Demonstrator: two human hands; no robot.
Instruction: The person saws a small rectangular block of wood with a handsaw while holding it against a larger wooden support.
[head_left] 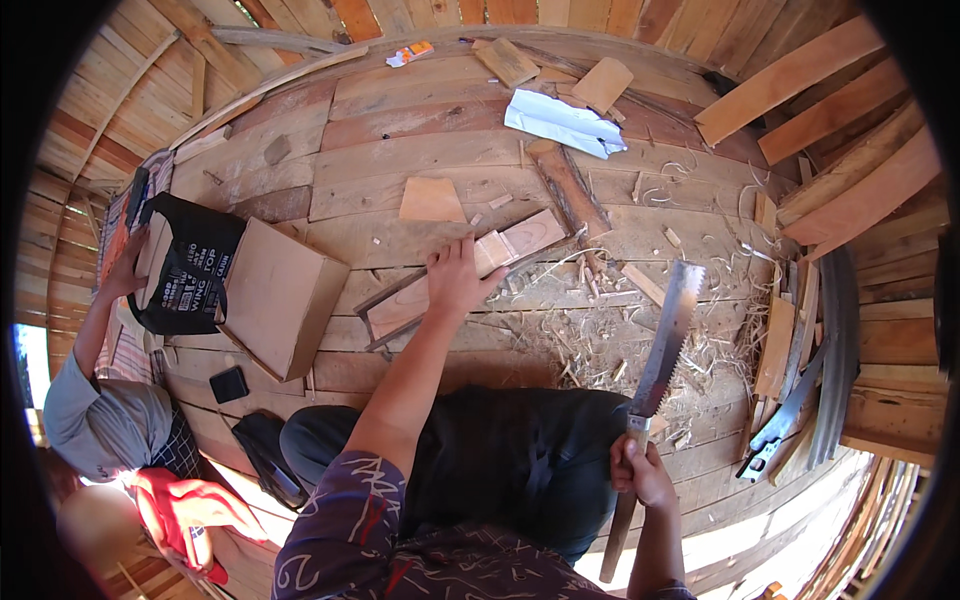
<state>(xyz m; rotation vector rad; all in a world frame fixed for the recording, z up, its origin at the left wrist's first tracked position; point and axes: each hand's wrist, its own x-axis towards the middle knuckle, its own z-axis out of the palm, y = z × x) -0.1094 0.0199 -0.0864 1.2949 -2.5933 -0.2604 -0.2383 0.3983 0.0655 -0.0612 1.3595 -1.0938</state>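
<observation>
1 right hand (643, 474) clenching saw (668, 345), handle (620, 530) partly covered, left hand (457, 280) over plank (398, 308), grip unclear

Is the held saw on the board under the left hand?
Off. The right hand holds the saw by its handle; floor shows between blade and board.

Narrow gap between cardboard box (312, 310) and board (400, 308)

1 black bag (182, 285) | 1 cardboard box (305, 300) | 1 pale sheet (562, 122) | 1 orange-white packet (410, 54)
</observation>
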